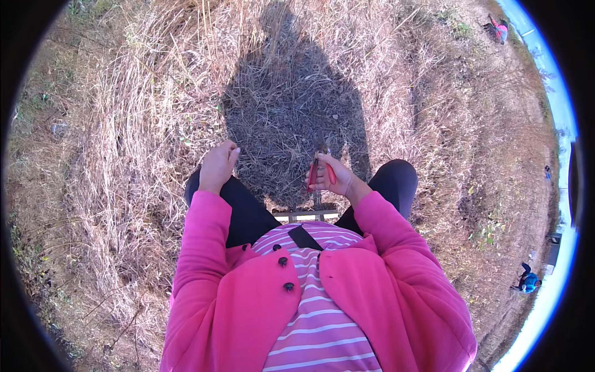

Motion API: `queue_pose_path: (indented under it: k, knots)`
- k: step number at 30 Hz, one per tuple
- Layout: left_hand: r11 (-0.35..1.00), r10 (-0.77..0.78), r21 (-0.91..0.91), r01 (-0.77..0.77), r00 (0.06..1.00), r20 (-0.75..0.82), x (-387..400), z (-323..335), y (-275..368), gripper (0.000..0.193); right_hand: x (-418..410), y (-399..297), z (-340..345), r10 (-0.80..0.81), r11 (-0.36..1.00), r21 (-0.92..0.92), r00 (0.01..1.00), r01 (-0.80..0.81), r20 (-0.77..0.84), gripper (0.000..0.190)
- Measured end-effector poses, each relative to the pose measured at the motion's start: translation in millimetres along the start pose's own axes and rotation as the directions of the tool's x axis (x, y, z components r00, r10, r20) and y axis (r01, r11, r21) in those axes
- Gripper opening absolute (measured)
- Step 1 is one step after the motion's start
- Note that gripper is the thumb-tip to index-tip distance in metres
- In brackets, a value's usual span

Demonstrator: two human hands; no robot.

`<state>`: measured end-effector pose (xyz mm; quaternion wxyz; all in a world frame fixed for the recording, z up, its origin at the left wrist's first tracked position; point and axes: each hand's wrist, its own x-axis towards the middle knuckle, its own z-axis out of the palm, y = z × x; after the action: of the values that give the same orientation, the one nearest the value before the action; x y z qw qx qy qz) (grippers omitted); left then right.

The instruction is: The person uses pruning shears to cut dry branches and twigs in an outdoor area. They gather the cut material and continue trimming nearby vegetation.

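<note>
My right hand (340,176) grips red-handled hand pruners (313,176) in front of my right thigh. Their handles are spread, and the blades point away from me, blurring into the shaded grass. Over my left knee hangs my left hand (218,165), its fingers loosely curled; I see nothing in it, though the inside of the palm is hidden. Beyond both hands lies dry, matted grass (283,125) darkened by my shadow.
Between my thighs shows the edge of a low slatted seat (304,215). Tall dry stalks (125,121) stand to the left. Far right, a person in red (500,31) and another in blue (529,282) are in the field. Low green leaves (487,232) grow at right.
</note>
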<state>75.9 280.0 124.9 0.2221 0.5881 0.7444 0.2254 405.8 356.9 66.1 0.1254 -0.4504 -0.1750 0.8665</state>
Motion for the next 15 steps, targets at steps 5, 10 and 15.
queue_pose_path:
  k: [5, 10, 15]
  knots:
    - [0.999, 0.02, 0.038, -0.019, 1.0, -0.021, 0, 0, -4, 0.021, -29, -62, 12, -0.314, 0.942, 0.126, 0.949, 0.31, 0.012, 0.045]
    - [1.0, 0.008, 0.03, -0.009, 1.0, 0.03, -1, 1, -16, 0.023, -84, -142, 23, -0.593, 0.797, 0.096, 0.803, 0.596, -0.059, 0.049]
    - [0.997, 0.07, 0.024, -0.071, 0.997, 0.031, 8, 12, -14, 0.024, -107, -151, 21, -0.713, 0.689, 0.195, 0.701, 0.698, 0.008, 0.055]
